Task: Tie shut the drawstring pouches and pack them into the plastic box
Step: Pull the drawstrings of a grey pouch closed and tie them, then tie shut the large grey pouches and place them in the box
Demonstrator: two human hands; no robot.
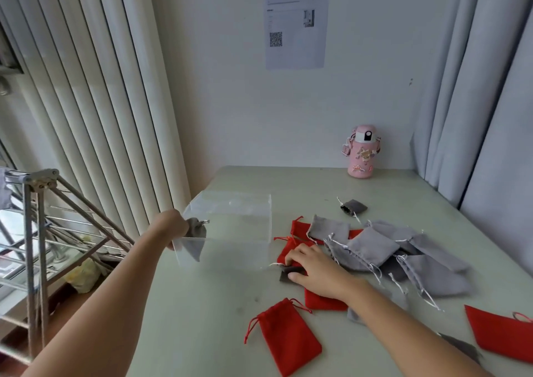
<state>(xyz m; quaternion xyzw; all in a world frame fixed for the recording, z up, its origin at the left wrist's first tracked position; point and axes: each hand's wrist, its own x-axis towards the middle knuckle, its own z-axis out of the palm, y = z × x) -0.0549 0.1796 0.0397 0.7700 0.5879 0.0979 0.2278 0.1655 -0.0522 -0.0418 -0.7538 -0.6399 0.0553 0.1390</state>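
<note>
Hands at a pale green table (202, 313). Left hand (173, 228), fingers curled, grips a light grey pouch (195, 242) by its gathered neck. The pouch hangs inside the left end of the clear plastic box (248, 203), seen through the near wall. The box stands at the table's left edge, just beside a drying rack (40, 232). Right hand (313, 267), just right of the box, pinches a dark grey pouch (288, 276) lying flat on the table, thumb on its near edge. A heap of grey pouches (375, 247) lies right of that hand, with red ones beneath. One red pouch (288, 336) lies apart toward the near edge. Bare surface shows in front of the box and behind the heap, up to a pink bottle (362, 151) at the wall.
</note>
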